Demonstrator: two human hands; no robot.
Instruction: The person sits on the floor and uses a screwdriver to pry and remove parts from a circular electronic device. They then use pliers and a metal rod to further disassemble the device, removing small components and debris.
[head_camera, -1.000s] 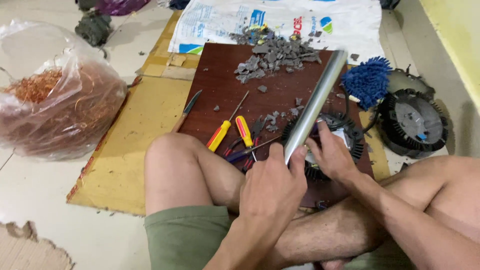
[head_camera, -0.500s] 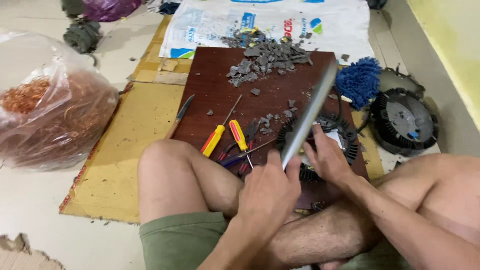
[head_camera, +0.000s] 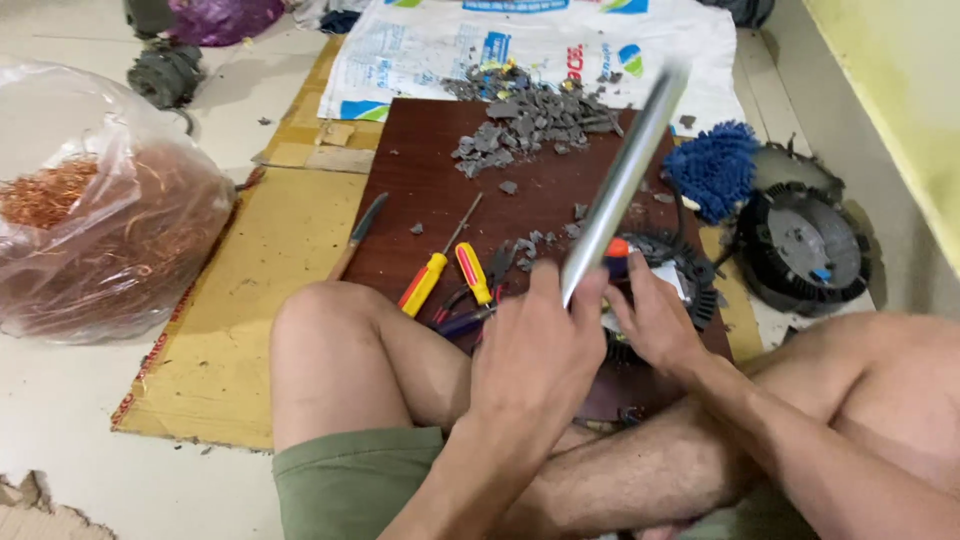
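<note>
Raised higher since before, the metal pipe (head_camera: 625, 170) sits gripped in the left hand (head_camera: 535, 350); the right hand (head_camera: 655, 320), fingers spread, should pin the black fan motor (head_camera: 675, 265) firmly, clear of the strike.

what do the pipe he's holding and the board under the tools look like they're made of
The pipe looks like bare metal: silvery grey with a dull sheen, though blurred. The board looks like wood or laminate with a smooth dark reddish-brown finish; which one is hard to tell. The left hand grips the pipe's lower end.
</note>
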